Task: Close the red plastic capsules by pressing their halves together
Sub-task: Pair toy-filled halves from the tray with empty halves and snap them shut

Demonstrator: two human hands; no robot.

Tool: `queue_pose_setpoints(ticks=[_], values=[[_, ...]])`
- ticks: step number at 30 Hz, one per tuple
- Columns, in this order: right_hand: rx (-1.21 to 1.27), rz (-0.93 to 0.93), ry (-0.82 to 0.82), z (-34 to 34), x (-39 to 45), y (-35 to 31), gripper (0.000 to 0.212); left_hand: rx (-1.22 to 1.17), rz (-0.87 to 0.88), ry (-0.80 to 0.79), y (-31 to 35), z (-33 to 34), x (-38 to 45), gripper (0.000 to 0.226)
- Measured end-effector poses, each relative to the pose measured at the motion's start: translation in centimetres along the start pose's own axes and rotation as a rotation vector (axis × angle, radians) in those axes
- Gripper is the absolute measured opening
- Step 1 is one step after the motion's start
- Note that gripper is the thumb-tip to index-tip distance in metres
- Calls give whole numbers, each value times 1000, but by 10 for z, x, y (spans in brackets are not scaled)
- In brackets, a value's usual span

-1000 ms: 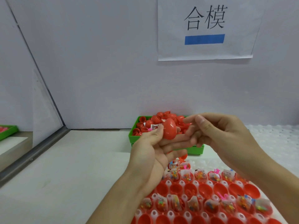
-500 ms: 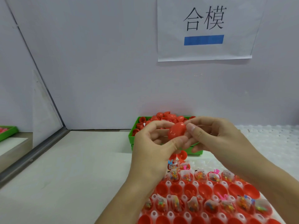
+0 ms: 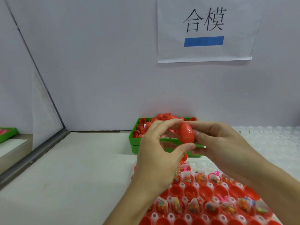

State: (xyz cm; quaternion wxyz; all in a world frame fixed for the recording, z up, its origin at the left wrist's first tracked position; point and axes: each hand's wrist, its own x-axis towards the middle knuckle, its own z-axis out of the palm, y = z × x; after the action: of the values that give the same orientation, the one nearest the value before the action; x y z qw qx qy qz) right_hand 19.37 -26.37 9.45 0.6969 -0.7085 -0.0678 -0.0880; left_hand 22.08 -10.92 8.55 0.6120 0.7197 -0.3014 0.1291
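Note:
A red egg-shaped capsule (image 3: 186, 133) is held upright above the table, in front of the green tray. My left hand (image 3: 159, 153) pinches it between forefinger on top and thumb underneath. From the right, my right hand (image 3: 222, 143) grips the same capsule, fingers curled round its side. The capsule's halves look joined. Below the hands lies a white holder tray (image 3: 186, 216) with several open red capsule halves (image 3: 206, 192), many with small toy packets inside.
A green tray (image 3: 138, 140) heaped with loose red capsule halves (image 3: 164, 116) stands against the back wall. A white bubbled sheet (image 3: 267, 140) covers the table's right side. At the far left is another green tray (image 3: 8, 133) behind a partition. A paper sign (image 3: 204, 28) hangs on the wall.
The right hand closed in on the capsule that the left hand held up. Both hands now grip it together, and the capsule has turned upright.

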Motion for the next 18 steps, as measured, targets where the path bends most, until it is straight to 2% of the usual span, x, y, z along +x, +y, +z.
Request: queue_pose_setpoints(ticks=[4, 8, 14, 18], values=[[34, -7, -35, 3, -1, -1, 36, 83, 55, 2, 1, -2, -1, 46], [25, -8, 9, 2, -2, -2, 30, 154, 82, 64, 0, -2, -1, 45], [-39, -15, 37, 1, -5, -7, 27, 133, 65, 73, -5, -1, 0, 46], [-99, -45, 63, 0, -5, -6, 20, 114, 73, 24, -5, -1, -2, 46]])
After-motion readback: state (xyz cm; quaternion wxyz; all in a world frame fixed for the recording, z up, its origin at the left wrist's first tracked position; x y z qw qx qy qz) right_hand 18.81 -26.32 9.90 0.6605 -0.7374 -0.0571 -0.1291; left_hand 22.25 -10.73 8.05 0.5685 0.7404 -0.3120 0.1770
